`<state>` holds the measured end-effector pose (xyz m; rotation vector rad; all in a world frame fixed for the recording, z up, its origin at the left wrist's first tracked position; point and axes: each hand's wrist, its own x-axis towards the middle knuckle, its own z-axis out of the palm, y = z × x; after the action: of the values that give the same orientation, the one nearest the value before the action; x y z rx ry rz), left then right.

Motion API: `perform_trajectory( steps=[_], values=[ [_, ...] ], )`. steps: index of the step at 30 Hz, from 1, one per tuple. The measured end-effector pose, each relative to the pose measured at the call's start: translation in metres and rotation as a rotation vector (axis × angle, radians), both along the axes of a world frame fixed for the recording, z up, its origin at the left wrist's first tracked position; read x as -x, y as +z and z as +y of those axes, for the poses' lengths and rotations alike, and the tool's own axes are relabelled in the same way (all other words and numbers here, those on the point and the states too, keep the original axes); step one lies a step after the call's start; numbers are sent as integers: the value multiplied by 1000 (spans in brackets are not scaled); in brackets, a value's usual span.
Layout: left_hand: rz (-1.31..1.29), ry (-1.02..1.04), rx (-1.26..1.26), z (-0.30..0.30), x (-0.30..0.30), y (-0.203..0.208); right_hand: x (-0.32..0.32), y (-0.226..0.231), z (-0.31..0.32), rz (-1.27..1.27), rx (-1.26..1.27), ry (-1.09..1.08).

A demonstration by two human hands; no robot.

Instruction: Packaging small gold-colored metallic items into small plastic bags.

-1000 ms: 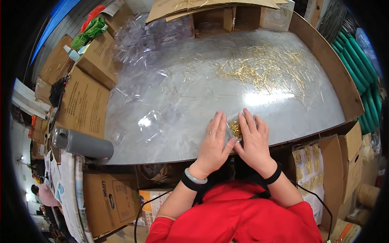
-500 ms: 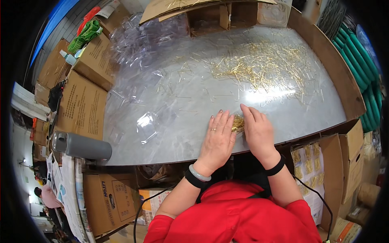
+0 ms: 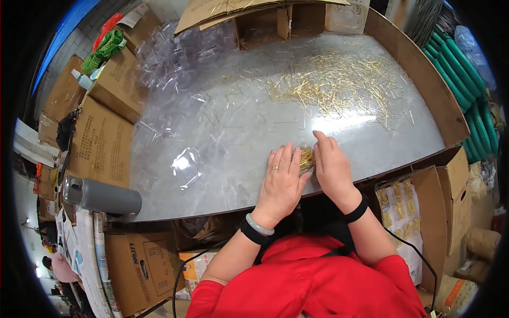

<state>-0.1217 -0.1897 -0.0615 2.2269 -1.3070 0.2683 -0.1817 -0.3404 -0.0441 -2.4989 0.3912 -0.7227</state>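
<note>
on the grey tabletop point(image 3: 382, 153), a loose spread of gold wire hooks point(image 3: 310, 91) lies toward the far right corner. by the front edge, the left hand point(image 3: 283, 183) has a wide grip, fingers straight; the right hand point(image 3: 335, 169) hides its inner side, so its grip cannot be told. a small gold bundle point(image 3: 306, 159) sits between them, close to both, its long axis unclear.

Red top point(image 3: 310, 281), black wristbands point(image 3: 356, 210) (a pale bangle point(image 3: 259, 226) beside the left one), a slim ring point(image 3: 275, 168).
</note>
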Motion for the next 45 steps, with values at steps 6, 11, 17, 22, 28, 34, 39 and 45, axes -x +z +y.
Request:
perform_trajectory(
  steps=[6,11,17,22,28,34,39,45],
  values=[
    [67,-15,97,3,1,1,8,-2,-11,-37,-167,192],
    [103,-24,138,7,-2,-3,24,10,-26,158,-513,362],
    [71,-7,48,5,-2,0,14,8,-12,166,-359,195],
    [50,5,18,4,-2,0,20,-4,-11,57,-99,239],
    [219,-23,147,10,-4,-4,22,2,-3,-4,-346,202],
    [333,-109,197,13,-8,5,11,-2,-14,-40,-158,280],
    [299,-116,154,13,-7,4,2,-1,-3,7,-74,269],
    [271,-131,127,14,-9,2,7,-6,5,52,7,234]
  ],
)
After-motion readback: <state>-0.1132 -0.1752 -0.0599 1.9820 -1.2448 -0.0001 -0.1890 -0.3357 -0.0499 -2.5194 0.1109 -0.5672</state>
